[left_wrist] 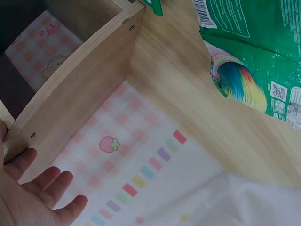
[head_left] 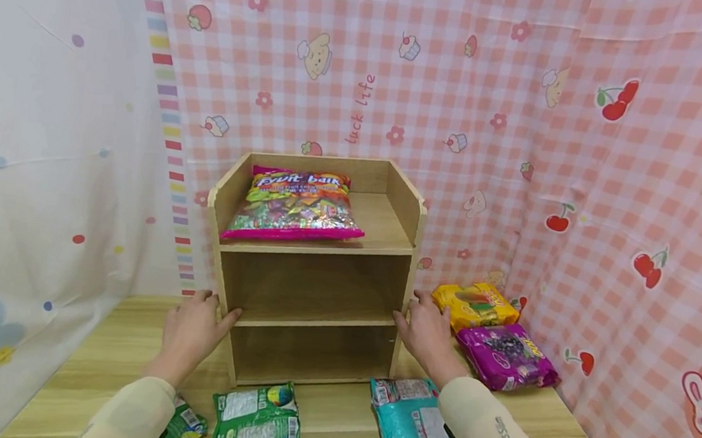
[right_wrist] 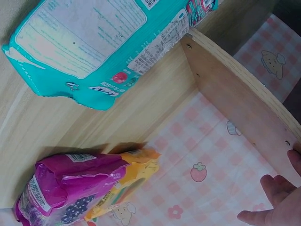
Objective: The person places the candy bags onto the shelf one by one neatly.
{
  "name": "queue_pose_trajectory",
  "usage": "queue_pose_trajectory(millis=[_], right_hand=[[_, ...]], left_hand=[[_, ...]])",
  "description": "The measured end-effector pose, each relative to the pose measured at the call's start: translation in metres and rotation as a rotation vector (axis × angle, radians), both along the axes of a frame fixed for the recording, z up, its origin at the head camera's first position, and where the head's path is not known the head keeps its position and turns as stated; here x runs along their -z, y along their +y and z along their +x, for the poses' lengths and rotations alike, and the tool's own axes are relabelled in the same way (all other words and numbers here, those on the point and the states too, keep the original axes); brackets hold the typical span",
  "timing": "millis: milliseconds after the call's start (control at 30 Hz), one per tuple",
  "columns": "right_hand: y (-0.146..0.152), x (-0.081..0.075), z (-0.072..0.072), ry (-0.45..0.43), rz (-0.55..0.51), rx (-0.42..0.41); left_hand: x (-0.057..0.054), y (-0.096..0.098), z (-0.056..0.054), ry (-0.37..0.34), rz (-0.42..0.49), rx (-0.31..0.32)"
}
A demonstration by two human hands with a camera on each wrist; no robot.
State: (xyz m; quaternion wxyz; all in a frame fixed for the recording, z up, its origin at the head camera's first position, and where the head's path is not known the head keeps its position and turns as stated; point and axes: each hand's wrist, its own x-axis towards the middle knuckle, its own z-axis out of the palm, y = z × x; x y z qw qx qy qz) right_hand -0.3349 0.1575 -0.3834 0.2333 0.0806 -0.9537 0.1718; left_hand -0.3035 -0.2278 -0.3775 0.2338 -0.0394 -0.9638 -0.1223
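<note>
The pale wood-grained table (head_left: 335, 424) carried everything; on it stood the upright, three-tier light plywood shelf unit (head_left: 321, 289), held at both sides; on its top tier, toward the left, lay the large shiny pink-edged plastic candy bag (head_left: 296, 208); the purple fruit-printed plastic bag (head_left: 507, 355) and the yellow fruit-printed plastic bag (head_left: 477, 306) lay right of the unit; the flat teal plastic pack (head_left: 406, 416) and the flat green plastic pack (head_left: 257, 421) lay in front.

The left hand (head_left: 190, 330) pinched the unit's left side edge between thumb and forefinger, its other fingers loosely spread; the right hand (head_left: 431, 335) mirrored it opposite; the step appeared to be steadying or positioning the unit; done well, it called for even, level pressure, no tilting that might slide the candy bag, and clearance from the packs in front.
</note>
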Motion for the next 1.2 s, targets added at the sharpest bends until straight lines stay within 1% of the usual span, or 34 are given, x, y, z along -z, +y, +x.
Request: queue_pose_trajectory(millis=[167,267,367,500,633,833,1033,1133,1200], right_hand=[[0.0,0.0,0.0,0.015,0.008,-0.007],[0.001,0.001,0.0,0.02,0.008,-0.014],[0.003,0.002,0.0,0.015,0.003,-0.026],[0.009,0.003,0.001,0.012,-0.006,-0.049],[0.014,0.005,0.0,0.002,-0.013,-0.077],[0.02,0.009,0.0,0.002,-0.015,-0.126],[0.026,0.008,0.003,0.0,-0.007,-0.178],[0.031,0.012,0.004,-0.036,0.005,-0.184],[0.037,0.016,0.005,-0.072,0.029,-0.18]], left_hand=[[0.002,-0.001,0.001,0.035,-0.009,-0.001],[0.006,0.0,0.001,0.076,-0.012,0.006],[0.011,0.001,0.001,0.104,0.011,0.01],[0.014,0.006,0.001,0.087,0.065,0.002],[0.014,0.009,0.001,0.085,0.091,0.001],[0.012,0.01,0.003,0.092,0.096,-0.007],[0.009,0.009,0.005,0.052,0.103,-0.02],[0.008,0.008,0.006,0.048,0.103,-0.02],[0.008,0.008,0.007,0.054,0.101,-0.017]])
